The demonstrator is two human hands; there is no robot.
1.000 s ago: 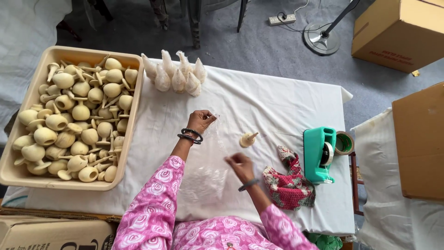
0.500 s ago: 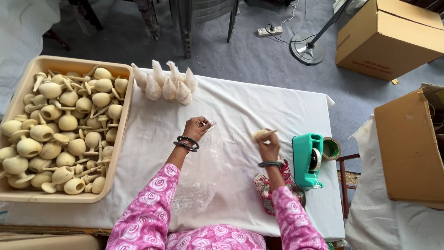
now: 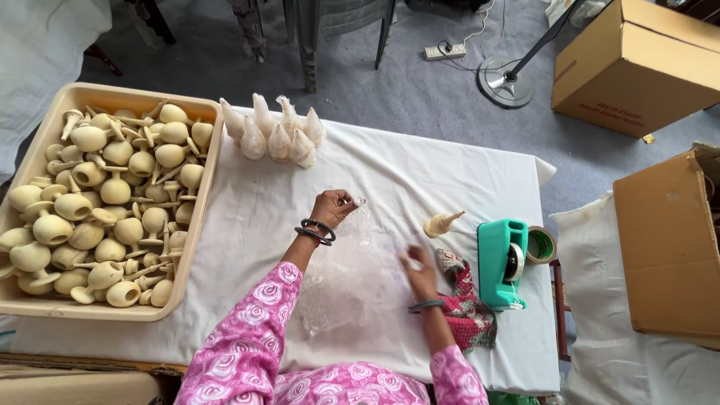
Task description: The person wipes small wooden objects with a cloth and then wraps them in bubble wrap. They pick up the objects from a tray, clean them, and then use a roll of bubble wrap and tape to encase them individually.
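White cloth is spread over the tabletop (image 3: pixel 247 217), which is set on a grey floor between brown cardboard boxes (image 3: pixel 637 64). A sheet of clear, crinkled bubble wrap (image 3: pixel 352 277) is laid flat at the near middle of the tabletop. Its far edge is pinched in the grip of the left hand (image 3: pixel 334 206), as it was half a second ago. The right hand (image 3: pixel 421 271) is blurred, and its fingers are spread wide and flat over the right edge of the wrap; nothing is held in it. Half a second earlier that hand was closed around the small cream wooden knob with a pointed stem (image 3: pixel 441 223); the knob is now left lying on its side on the cloth, just beyond the right hand and beside the green tape dispenser (image 3: pixel 502 262). A knitted red pouch (image 3: pixel 469 311) is seen by the right wrist. Cream wooden knobs are heaped in the beige plastic tray (image 3: pixel 199 225) at the left, and wrapped pieces (image 3: pixel 274 135) are lined up at the far edge.
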